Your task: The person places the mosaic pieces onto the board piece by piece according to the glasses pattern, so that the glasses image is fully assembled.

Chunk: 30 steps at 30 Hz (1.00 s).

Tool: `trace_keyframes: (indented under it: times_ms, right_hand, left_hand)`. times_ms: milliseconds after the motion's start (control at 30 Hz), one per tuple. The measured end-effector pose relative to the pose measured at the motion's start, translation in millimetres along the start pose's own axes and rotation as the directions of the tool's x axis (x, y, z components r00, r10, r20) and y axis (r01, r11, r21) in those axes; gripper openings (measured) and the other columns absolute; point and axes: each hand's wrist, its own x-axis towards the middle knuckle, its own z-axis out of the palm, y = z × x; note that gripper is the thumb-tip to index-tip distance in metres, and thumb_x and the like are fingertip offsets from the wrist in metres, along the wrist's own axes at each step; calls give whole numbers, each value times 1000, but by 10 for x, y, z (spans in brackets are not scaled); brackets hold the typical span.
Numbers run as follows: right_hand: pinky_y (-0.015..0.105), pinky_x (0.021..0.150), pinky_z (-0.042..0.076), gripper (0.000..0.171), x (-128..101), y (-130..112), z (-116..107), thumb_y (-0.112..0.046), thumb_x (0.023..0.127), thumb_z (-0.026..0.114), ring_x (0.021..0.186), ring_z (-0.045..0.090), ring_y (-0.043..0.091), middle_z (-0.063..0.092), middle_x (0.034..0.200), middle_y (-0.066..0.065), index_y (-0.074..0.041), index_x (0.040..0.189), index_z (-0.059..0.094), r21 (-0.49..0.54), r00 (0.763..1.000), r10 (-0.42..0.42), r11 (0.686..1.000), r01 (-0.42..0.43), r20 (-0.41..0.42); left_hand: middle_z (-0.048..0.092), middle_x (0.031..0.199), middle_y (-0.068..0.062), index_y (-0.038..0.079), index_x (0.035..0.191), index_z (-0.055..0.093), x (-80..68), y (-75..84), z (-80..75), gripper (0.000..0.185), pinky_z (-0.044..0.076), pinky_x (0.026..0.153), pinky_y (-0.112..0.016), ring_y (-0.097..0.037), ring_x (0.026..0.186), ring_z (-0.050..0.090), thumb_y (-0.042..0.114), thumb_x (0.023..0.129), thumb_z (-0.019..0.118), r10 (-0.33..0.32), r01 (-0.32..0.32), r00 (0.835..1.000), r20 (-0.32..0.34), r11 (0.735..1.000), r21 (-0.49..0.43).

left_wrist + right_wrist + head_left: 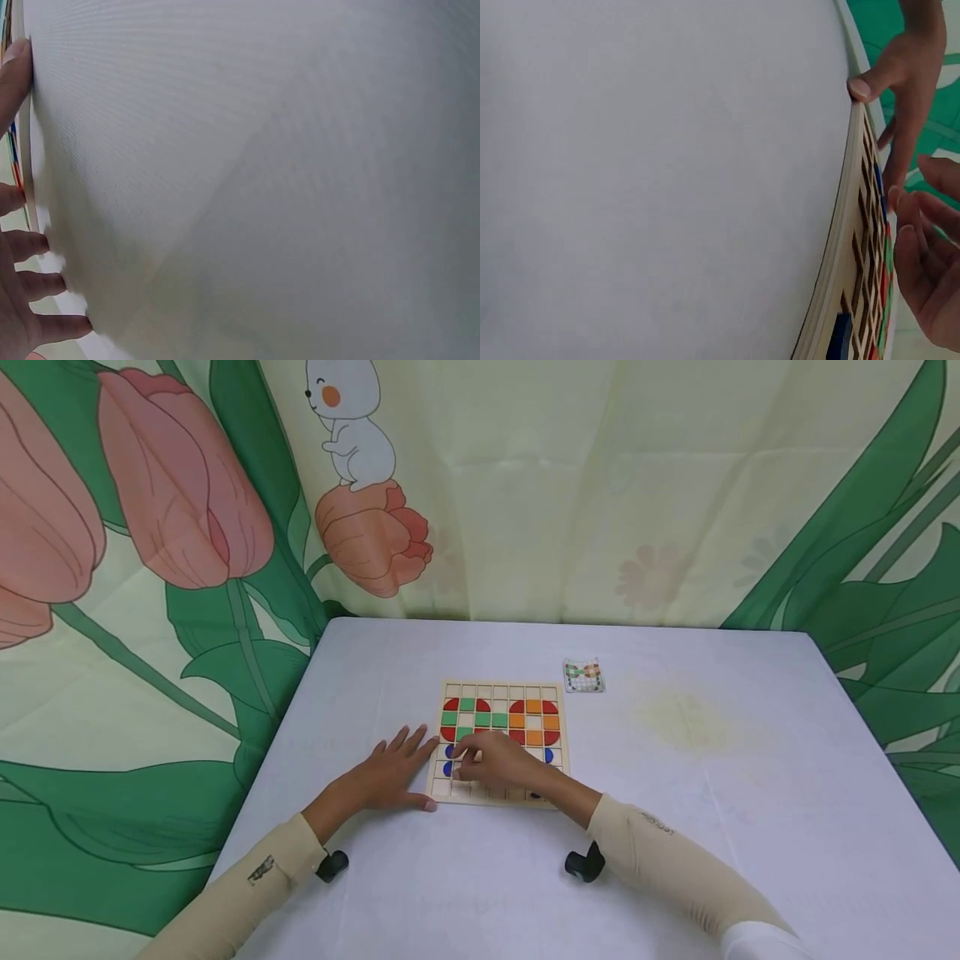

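A wooden grid board (501,690) lies on the white table, with red, green and orange pieces in its upper cells. Blue pieces (447,768) sit lower at its left side, and another blue piece (549,755) at its right. My left hand (393,774) is spread on the table, its fingertips and thumb touching the board's left edge and lower corner. Over the lower left cells hovers my right hand (498,762), fingers loosely bent beside the blue pieces. The right wrist view shows no piece between those fingers (909,244). The right hand hides part of the middle rows.
Behind the board's right corner lies a small card (583,677) printed with a coloured pattern. A dark blue piece (840,337) rests near the board's front edge. A patterned curtain (570,510) hangs behind the table (712,827).
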Motion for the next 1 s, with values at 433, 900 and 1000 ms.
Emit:
trace_keyframes:
  times_ms: [433, 900, 1000]
  right_hand:
    - [23, 58, 51, 23, -864, 556, -599, -20, 95, 70, 63, 58, 13, 67, 91, 1, -8, 114, 71, 131, 995, 92, 987, -87, -32]
    - [20, 63, 47, 30, -1547, 1011, -798, -16, 87, 78, 74, 53, 12, 66, 92, -8, -13, 117, 72, -13, 981, 181, 983, -182, -67]
    - [20, 64, 47, 31, -1566, 1031, -773, -19, 86, 80, 74, 53, 10, 66, 93, -8, -13, 115, 72, -32, 986, 155, 987, -157, -54]
  left_hand:
    - [11, 170, -10, 21, 162, 19, 21, 33, 42, 112, 21, 117, -68, -41, 155, 7, 68, 76, 73, -21, 21, 1000, -9, 1000, -1]
    - [10, 170, -10, 22, 162, 17, 36, 4, 64, 113, 22, 116, -68, -41, 156, 7, 69, 76, 73, -28, 28, 1000, -9, 999, 18]
    - [10, 170, -10, 22, 162, 18, 43, 6, 71, 112, 23, 116, -68, -41, 155, 8, 69, 76, 73, -26, 26, 1000, -12, 999, 21]
